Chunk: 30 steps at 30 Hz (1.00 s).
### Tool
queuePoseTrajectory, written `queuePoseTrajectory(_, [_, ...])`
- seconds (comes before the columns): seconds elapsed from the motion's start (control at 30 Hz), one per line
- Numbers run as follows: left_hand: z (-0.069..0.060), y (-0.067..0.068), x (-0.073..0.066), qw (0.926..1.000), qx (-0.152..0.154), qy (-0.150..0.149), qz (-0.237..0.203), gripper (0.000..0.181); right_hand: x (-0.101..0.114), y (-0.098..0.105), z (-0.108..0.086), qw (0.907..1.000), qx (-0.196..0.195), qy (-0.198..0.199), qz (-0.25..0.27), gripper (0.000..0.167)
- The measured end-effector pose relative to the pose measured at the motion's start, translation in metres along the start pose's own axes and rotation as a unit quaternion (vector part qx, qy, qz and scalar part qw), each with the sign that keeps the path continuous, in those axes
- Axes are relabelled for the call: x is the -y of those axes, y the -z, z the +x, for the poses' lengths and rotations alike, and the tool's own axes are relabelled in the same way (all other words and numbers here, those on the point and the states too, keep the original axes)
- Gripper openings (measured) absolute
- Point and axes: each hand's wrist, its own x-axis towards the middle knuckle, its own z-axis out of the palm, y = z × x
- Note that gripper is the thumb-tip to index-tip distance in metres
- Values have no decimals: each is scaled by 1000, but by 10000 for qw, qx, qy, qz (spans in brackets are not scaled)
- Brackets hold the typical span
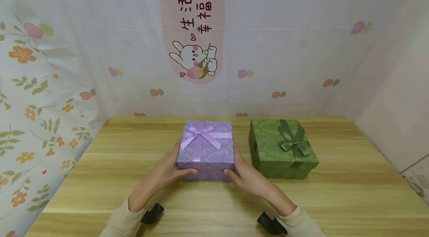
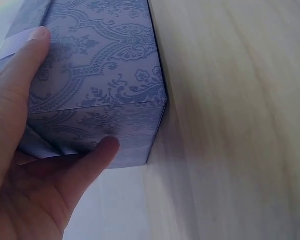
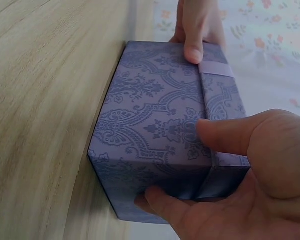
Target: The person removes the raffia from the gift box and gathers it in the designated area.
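A purple patterned box [image 1: 206,153] with a lilac ribbon bow on its lid stands near the middle of the table. The left hand [image 1: 167,168] grips its left side, thumb on the front face. On the opposite side the right hand [image 1: 248,175] holds it the same way. In the left wrist view the left hand [image 2: 45,180] has its thumb and a fingertip against the box [image 2: 100,65]. The right wrist view shows the right hand [image 3: 250,175] on the near end of the box [image 3: 155,105] and the left hand [image 3: 197,25] at the far end.
A green box [image 1: 281,149] with a dark green bow stands on the wooden table [image 1: 214,207], just right of the right hand. Behind the table hangs a white curtain [image 1: 268,51] with printed fruit and a rabbit. A black strap part shows at each wrist.
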Motion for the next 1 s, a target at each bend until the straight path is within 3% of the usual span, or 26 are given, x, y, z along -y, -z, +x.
queuePoseTrajectory(0.13, [1, 0, 0, 9998, -38, -140, 150, 108, 0, 2, 0, 10000, 8, 34, -87, 86])
queuePoseTrajectory(0.33, [1, 0, -4, 9995, 38, -158, 268, 109, -2, 3, -1, 9990, 162, 75, 415, 85])
queuePoseTrajectory(0.5, [0, 0, -3, 9998, 18, -61, 187, 110, -4, 2, 0, 9984, 137, 187, 520, 85])
queuePoseTrajectory(0.77, [4, 1, -4, 9997, 199, -35, -113, 111, -6, 6, 3, 9997, -14, 188, 174, 94])
queuePoseTrajectory(1.0, [2, 6, -3, 9989, 216, -274, -324, 109, -5, 1, 5, 9989, -108, 252, 370, 94])
